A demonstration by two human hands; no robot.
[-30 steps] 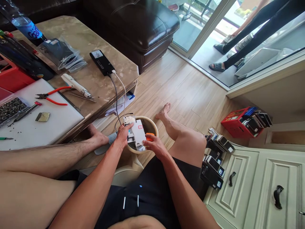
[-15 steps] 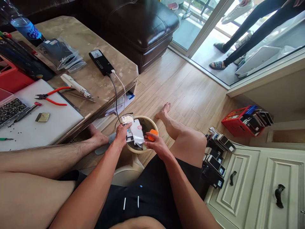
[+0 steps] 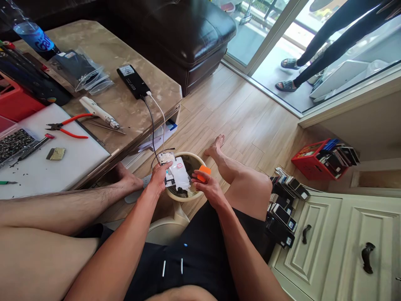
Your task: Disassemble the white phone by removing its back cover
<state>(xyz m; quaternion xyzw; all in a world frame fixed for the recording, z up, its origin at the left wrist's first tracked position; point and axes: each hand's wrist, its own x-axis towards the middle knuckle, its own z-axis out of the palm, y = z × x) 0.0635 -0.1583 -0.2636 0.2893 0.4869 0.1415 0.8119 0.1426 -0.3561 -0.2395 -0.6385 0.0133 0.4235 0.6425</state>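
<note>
My left hand (image 3: 158,179) is closed around the left edge of an opened phone (image 3: 166,157), its board and inner parts bare. A whitish, ragged-edged sheet (image 3: 181,175) with a small pink-red mark hangs on the phone's right side. Held in the fingers of my right hand (image 3: 208,189) is a flat orange plastic piece (image 3: 205,170), apart from the phone. Below both hands stands a cream-rimmed bin (image 3: 199,156) with dark and pale scraps inside.
On the table (image 3: 103,46) to the left lie a black charger (image 3: 133,81) with two cables, red-handled cutters (image 3: 73,133) and a white electric screwdriver (image 3: 98,113). Phones fill a red crate (image 3: 308,165) at right. Another person's legs (image 3: 328,46) show beyond the glass door.
My right hand has shifted slightly right and up with the orange piece, away from the sheet. The phone has barely moved. Beyond the door, the other person's foot and the held shoe have moved.
</note>
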